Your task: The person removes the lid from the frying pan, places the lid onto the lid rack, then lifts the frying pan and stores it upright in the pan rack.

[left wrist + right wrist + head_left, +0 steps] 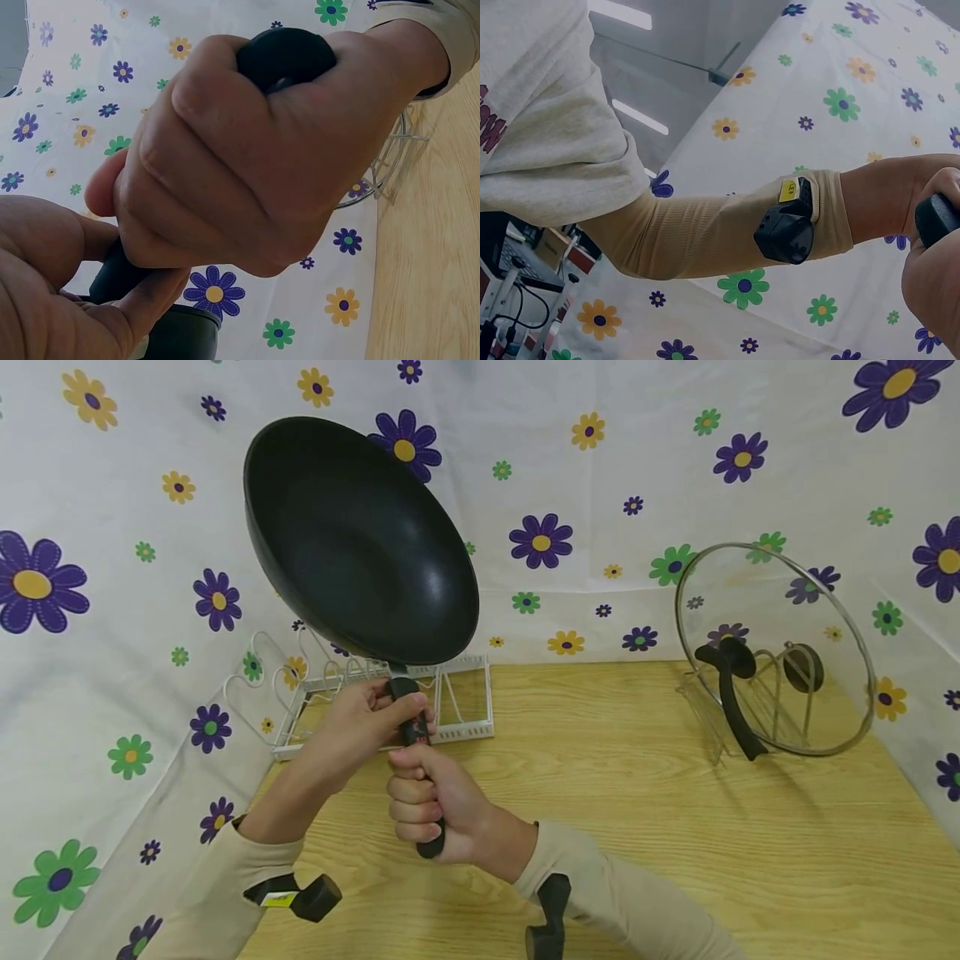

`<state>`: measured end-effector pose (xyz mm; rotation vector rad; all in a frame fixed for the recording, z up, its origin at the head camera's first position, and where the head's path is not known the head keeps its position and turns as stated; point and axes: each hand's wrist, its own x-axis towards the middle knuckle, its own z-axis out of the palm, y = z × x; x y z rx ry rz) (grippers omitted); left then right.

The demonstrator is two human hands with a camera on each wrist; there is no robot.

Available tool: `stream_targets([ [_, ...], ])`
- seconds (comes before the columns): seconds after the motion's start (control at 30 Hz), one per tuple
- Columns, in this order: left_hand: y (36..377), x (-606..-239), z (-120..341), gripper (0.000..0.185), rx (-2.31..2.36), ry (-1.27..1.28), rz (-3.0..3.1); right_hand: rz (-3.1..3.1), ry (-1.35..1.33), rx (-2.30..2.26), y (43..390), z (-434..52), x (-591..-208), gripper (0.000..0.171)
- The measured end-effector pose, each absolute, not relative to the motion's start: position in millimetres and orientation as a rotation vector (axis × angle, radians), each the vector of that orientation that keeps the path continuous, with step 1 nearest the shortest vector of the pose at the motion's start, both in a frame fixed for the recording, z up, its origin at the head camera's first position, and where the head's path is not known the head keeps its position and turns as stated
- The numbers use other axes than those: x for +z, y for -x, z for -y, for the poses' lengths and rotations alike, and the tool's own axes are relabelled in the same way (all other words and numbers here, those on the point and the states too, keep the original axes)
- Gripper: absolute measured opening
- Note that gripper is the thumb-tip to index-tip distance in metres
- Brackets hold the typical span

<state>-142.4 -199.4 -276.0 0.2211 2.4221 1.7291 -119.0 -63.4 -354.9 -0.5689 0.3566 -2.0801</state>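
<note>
A black wok is held up above the table, tilted so that its dark inside faces the head camera. My left hand pinches the upper part of its black handle, close to the pan. Lower on the same handle, my right hand grips with fingers curled round it, and the handle's end pokes out below. In the left wrist view the right hand hides much of the handle, with the left hand beside it. The right wrist view catches only the handle's end at its edge.
Behind the wok stands a white wire rack on the wooden table. At the right a glass lid with a steel rim leans in a wire stand, a black curved handle in front. Flower-patterned cloth surrounds the table.
</note>
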Motion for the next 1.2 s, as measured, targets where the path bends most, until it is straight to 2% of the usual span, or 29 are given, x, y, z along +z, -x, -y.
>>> stream_targets([
  [0.6, 137, -273, 212, 0.027, 1.666, -0.169, -2.467, -0.174, 0.556, -2.052, 116, 78, -359, 0.047],
  [1.2, 131, -270, 222, 0.031, 1.624, -0.09, -2.567, -0.013, 0.615, -2.008, 115, 93, -361, 0.038],
])
